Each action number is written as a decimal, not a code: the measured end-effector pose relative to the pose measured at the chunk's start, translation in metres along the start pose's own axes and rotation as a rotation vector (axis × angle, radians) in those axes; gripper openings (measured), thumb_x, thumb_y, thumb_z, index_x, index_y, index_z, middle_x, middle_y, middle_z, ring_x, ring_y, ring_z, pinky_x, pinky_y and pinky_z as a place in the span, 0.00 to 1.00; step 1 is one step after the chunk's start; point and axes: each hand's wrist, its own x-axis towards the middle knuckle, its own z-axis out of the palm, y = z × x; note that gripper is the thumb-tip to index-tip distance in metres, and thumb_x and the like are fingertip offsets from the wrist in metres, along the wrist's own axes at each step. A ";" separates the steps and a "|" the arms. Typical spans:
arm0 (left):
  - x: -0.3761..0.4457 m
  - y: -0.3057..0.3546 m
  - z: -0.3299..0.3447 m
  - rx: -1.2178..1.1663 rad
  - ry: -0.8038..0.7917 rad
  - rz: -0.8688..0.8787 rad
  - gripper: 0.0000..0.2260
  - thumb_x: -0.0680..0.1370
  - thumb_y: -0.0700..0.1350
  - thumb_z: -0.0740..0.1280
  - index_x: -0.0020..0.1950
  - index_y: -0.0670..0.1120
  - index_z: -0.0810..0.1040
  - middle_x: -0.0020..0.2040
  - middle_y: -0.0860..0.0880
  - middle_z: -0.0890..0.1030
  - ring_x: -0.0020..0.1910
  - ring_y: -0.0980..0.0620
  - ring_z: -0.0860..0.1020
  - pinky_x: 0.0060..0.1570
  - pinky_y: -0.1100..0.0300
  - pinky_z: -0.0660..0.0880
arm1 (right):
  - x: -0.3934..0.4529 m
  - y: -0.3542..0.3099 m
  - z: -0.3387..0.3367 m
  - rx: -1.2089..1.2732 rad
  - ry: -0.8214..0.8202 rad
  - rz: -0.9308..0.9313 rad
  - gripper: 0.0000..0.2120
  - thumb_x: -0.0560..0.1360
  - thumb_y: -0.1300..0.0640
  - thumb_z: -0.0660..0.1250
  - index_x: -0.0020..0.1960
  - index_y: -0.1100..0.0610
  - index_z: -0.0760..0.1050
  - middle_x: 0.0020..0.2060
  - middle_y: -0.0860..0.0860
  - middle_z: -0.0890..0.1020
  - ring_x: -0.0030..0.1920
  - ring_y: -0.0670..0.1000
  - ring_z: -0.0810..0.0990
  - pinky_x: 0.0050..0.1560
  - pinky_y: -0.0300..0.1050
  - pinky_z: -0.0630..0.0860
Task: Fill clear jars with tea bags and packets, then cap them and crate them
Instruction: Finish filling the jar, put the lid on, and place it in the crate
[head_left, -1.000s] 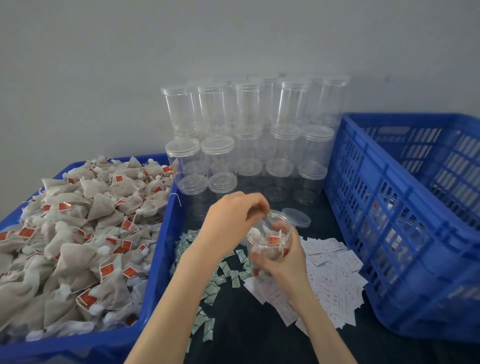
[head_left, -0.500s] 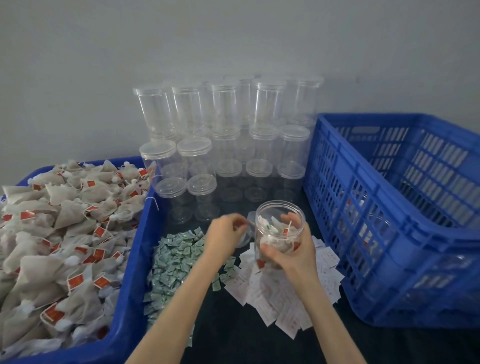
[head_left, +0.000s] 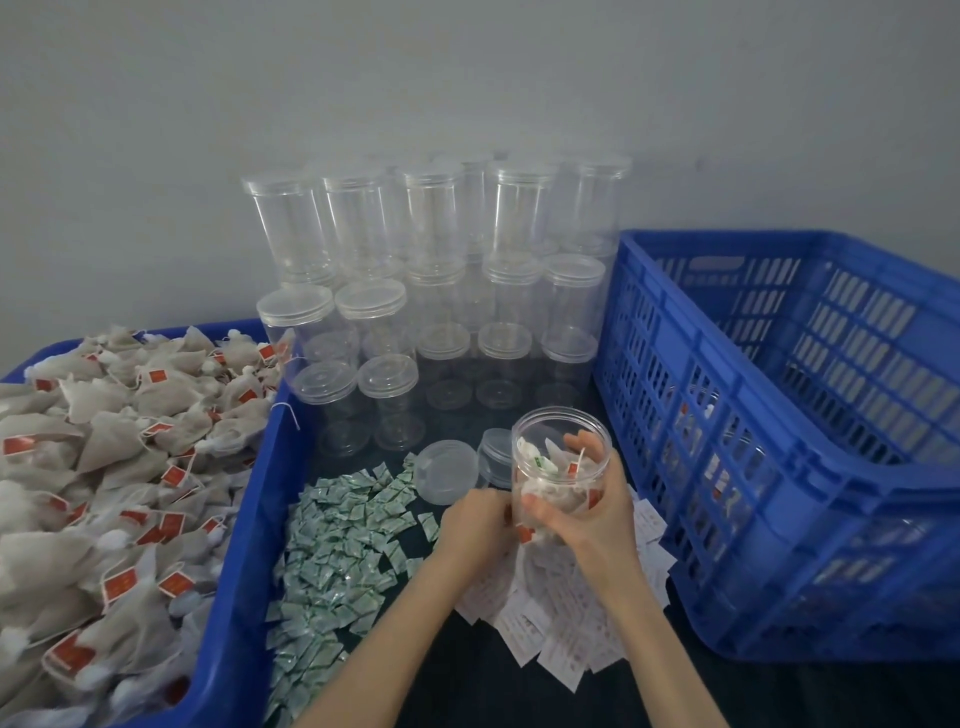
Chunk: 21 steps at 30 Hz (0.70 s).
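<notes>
My right hand (head_left: 592, 514) grips an open clear jar (head_left: 553, 449) holding tea bags with red tags and a small green packet. My left hand (head_left: 475, 525) rests knuckles-up against the jar's lower left, fingers curled down over the white packets (head_left: 550, 629); what the fingers hold is hidden. A loose clear lid (head_left: 445, 472) lies on the dark table just behind my left hand. Green packets (head_left: 343, 530) are spread to the left of the hands. A heap of tea bags (head_left: 104, 467) fills the blue bin (head_left: 244, 551) on the left.
Stacked empty clear jars with lids (head_left: 431, 270) stand against the wall behind. A tall blue slotted crate (head_left: 779, 415) sits on the right, with jar shapes faintly visible through its wall. Another short clear piece (head_left: 496, 452) sits beside the loose lid.
My left hand has dropped from near the loose lid to the jar's lower left, over the white packets. The right hand keeps hold of the jar, now slightly nearer the crate.
</notes>
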 end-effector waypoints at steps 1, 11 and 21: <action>0.000 0.000 0.000 -0.056 0.008 -0.013 0.16 0.72 0.44 0.67 0.28 0.52 0.64 0.27 0.55 0.70 0.26 0.58 0.67 0.25 0.62 0.59 | 0.000 0.000 0.000 -0.002 0.001 -0.001 0.36 0.60 0.64 0.83 0.62 0.46 0.72 0.55 0.38 0.80 0.53 0.40 0.81 0.47 0.33 0.78; 0.004 -0.010 -0.007 -0.536 -0.062 -0.127 0.04 0.75 0.41 0.69 0.41 0.48 0.81 0.36 0.54 0.80 0.33 0.62 0.75 0.33 0.71 0.70 | -0.002 0.003 -0.006 0.005 0.002 0.011 0.36 0.62 0.61 0.82 0.64 0.45 0.71 0.54 0.33 0.79 0.53 0.39 0.82 0.45 0.32 0.79; -0.010 0.008 -0.111 -0.664 0.454 -0.021 0.05 0.77 0.43 0.69 0.48 0.54 0.79 0.42 0.59 0.82 0.42 0.64 0.80 0.44 0.69 0.76 | -0.003 0.006 -0.001 0.014 -0.002 0.086 0.38 0.58 0.59 0.84 0.63 0.44 0.71 0.54 0.33 0.79 0.52 0.45 0.83 0.46 0.43 0.83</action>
